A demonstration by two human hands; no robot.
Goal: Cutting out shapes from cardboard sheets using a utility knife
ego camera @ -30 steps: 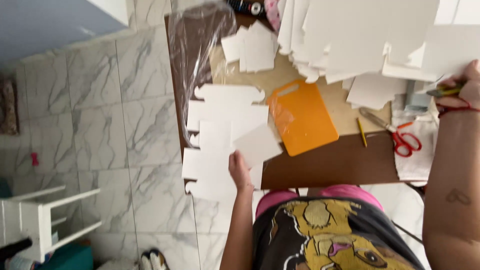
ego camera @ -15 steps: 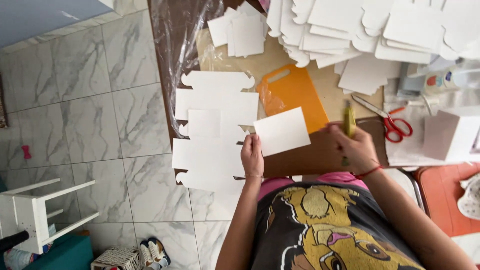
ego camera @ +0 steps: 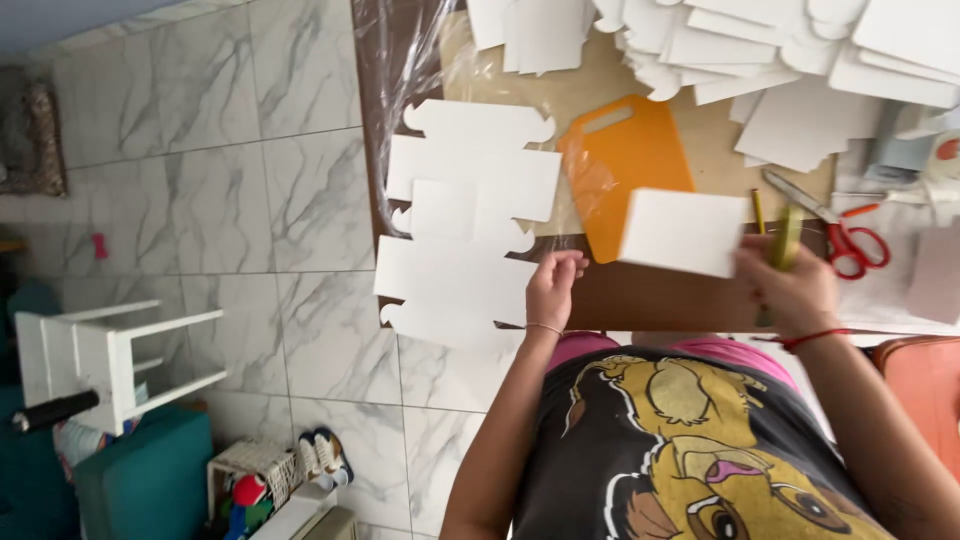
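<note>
**Card blank in hand, flat cut-outs waiting**

I see the small white card rectangle (ego camera: 683, 232) held up over the table, just right of the orange cutting board (ego camera: 620, 165), partly overlapping its right edge. The right hand (ego camera: 790, 285) pinches its right edge and also grips a yellow-green pen-like tool (ego camera: 787, 240); fingers closed on both. The left hand (ego camera: 552, 290) sits just left of the board's lower end, fingers curled down onto the edge of the die-cut white box blanks (ego camera: 470, 225); I cannot tell if it grips or only presses.

Progress, my read: cutting looks mostly done. At least 2 flat die-cut blanks lie left of the board, unfolded. A big heap of white cut pieces (ego camera: 760, 45) sits beyond the board, top right. No folded or assembled box shows in view, so folding or marking looks to be what is left.

Around the board: red-handled scissors (ego camera: 840, 230) to its right, a yellow pencil (ego camera: 757, 210) between board and scissors, clear plastic sheet (ego camera: 400, 60) over the table's far-left edge. Brown table (ego camera: 660, 300) under all. Marble tile floor (ego camera: 200, 200) left of it, white stool (ego camera: 110, 355) far left.
</note>
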